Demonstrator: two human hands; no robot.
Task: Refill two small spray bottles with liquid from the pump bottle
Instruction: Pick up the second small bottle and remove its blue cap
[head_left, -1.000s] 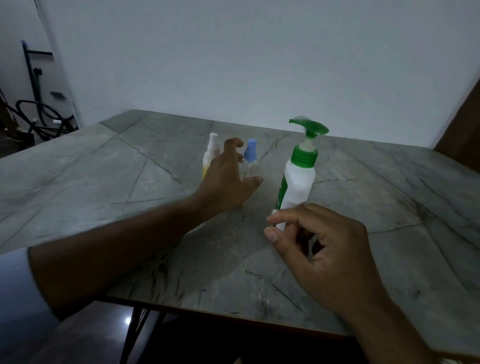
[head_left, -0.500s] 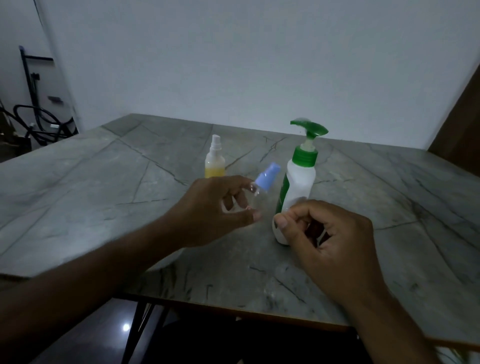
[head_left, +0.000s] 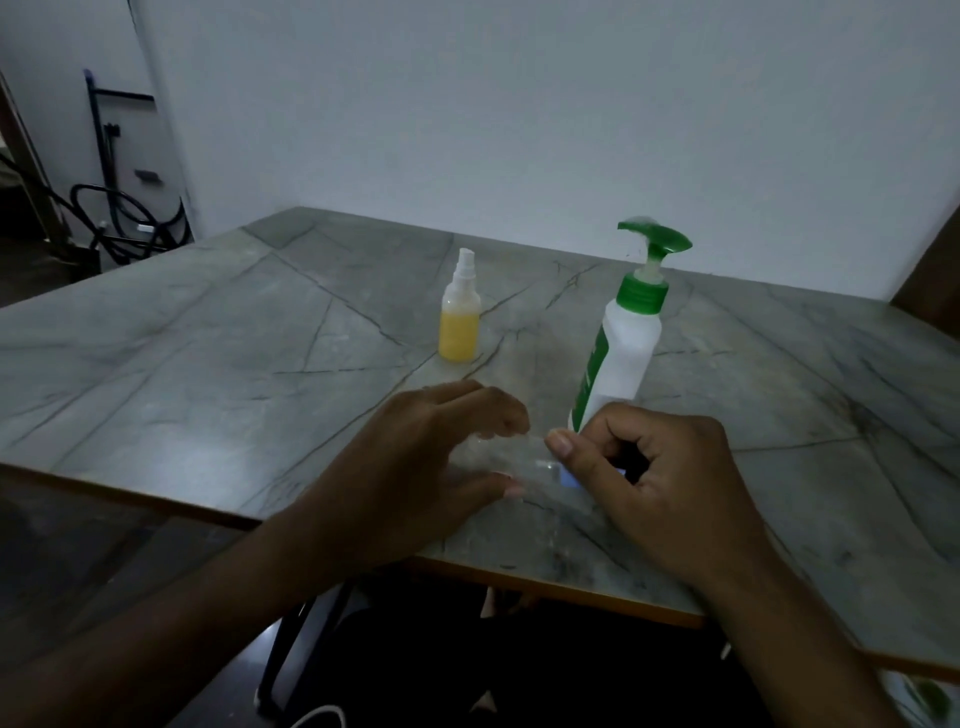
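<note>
A grey veined tabletop (head_left: 208, 364) stands against a white wall (head_left: 519, 104) in a dim room. Two spray bottles: a yellow bottle (head_left: 459, 322) mid-tabletop, and a clear bottle (head_left: 524, 467) near the front edge, grasped between left hand (head_left: 415, 467) and right hand (head_left: 660, 483), fingers curled. One pump bottle (head_left: 621, 348) stands behind them.

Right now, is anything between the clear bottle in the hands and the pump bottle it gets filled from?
Nothing visible. The clear bottle is held between both hands, just in front of the pump bottle; the yellow bottle stands off to the left.
</note>
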